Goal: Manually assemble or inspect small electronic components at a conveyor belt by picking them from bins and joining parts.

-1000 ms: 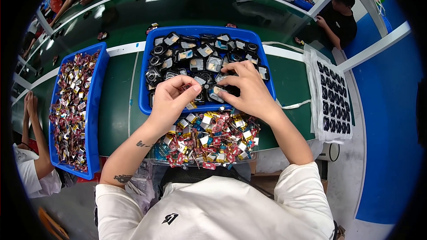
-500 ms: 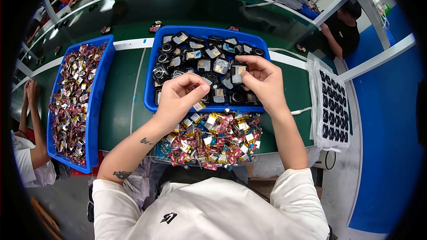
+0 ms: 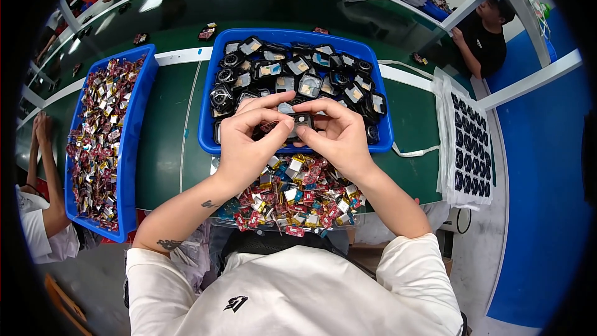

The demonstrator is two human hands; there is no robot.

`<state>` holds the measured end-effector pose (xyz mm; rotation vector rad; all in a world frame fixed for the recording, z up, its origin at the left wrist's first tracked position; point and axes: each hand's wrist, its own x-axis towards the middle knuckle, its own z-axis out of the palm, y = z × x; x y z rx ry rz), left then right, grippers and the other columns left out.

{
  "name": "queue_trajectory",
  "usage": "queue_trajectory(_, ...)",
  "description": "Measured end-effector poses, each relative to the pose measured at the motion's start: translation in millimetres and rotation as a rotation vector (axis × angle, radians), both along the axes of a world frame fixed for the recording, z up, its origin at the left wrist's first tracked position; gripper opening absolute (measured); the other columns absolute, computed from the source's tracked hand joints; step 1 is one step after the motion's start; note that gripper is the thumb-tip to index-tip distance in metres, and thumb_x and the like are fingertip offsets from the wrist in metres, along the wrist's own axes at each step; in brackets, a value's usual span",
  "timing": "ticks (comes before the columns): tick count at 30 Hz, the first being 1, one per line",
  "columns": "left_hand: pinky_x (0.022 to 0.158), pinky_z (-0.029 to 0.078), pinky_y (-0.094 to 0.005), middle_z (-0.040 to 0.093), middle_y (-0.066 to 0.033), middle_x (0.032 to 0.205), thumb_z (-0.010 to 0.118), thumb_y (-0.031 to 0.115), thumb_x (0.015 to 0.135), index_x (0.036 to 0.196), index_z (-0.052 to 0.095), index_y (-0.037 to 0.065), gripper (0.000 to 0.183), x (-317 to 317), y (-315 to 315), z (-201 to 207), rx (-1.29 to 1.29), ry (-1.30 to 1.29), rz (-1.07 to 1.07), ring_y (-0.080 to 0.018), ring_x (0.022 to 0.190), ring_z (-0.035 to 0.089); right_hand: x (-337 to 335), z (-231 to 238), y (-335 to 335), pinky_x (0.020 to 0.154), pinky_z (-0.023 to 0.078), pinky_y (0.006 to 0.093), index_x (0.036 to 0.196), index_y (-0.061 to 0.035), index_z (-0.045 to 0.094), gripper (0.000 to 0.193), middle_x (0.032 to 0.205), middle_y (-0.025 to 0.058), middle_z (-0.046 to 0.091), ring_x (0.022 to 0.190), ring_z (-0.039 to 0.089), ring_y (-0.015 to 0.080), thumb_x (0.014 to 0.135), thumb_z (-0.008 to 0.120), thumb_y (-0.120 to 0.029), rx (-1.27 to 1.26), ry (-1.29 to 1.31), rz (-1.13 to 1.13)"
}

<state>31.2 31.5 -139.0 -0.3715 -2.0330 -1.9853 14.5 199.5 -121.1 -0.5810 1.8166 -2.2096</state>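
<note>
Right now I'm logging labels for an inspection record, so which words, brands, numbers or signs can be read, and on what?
White shirt: a stylised black emblem, not copied here.
Red circuit boards: pale print, too small to read.
Co-worker's black shirt: a small pale mark, unreadable.
Black case in the right hand: no readable print.
Elsewhere I can make out no text.
</note>
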Motion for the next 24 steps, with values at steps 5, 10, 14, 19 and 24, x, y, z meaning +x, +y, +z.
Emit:
queue_trajectory(5, 0.081, 0.043, -0.0285, 0.066, -0.0098, 0.11, 0.068, 0.005, 0.075, 0.08, 0.07, 0.003, 0.006, -1.1, 1.1, -0.8, -0.022, 0.018, 0.012, -0.0155, 0.094, 0.055, 1.0, -1.5, 0.6, 0.074, 0.058, 0.0278, 0.109, 0.003, 0.056, 0.027, 0.109, 0.0086, 0.053, 0.094, 0.059, 0.015, 0.082, 0.061, 0.005, -0.029, 0.035, -0.012)
queue_trajectory(10, 0.081, 0.043, -0.0287, 0.066, -0.01, 0.109, 0.068, 0.006, 0.076, 0.08, 0.071, 0.003, 0.006, -1.2, 1.2, -0.2, -0.035, 0.014, 0.012, -0.0155, 0.093, 0.055, 1.8, -4.2, -0.1, 0.076, 0.058, 0.0265, 0.107, 0.0042, 0.056, 0.025, 0.107, 0.0083, 0.052, 0.095, 0.058, 0.0151, 0.083, 0.06, 0.004, 0.006, 0.091, -0.023)
queue_trajectory(14, 0.08, 0.044, -0.0283, 0.066, -0.0101, 0.109, 0.069, 0.007, 0.076, 0.081, 0.071, 0.004, 0.006, -1.2, 1.0, -1.2, -0.082, 0.028, 0.035, -0.0155, 0.093, 0.056, 2.3, -5.2, -0.7, 0.076, 0.058, 0.0266, 0.106, 0.005, 0.055, 0.023, 0.105, 0.0081, 0.051, 0.095, 0.058, 0.015, 0.084, 0.06, 0.004, 0.021, 0.124, -0.038)
queue_trajectory(19, 0.076, 0.046, -0.0272, 0.066, -0.0104, 0.108, 0.07, 0.008, 0.076, 0.081, 0.071, 0.004, 0.007, -0.5, 0.1, -1.1, -0.132, 0.032, 0.045, -0.0145, 0.091, 0.057, 3.4, -6.0, -1.5, 0.074, 0.059, 0.0265, 0.102, 0.005, 0.057, 0.018, 0.103, 0.008, 0.051, 0.093, 0.059, 0.0146, 0.084, 0.06, 0.003, 0.011, 0.121, -0.08)
queue_trajectory(24, 0.074, 0.048, -0.0228, 0.062, -0.0158, 0.116, 0.068, 0.002, 0.079, 0.086, 0.069, -0.002, 0.008, 5.9, 3.8, 6.9, -0.063, -0.121, -0.04, -0.0116, 0.09, 0.059, -1.0, -8.5, 3.9, 0.072, 0.059, 0.0262, 0.096, 0.0048, 0.062, 0.014, 0.097, 0.0069, 0.052, 0.087, 0.06, 0.0138, 0.083, 0.06, 0.004, 0.014, 0.211, -0.143)
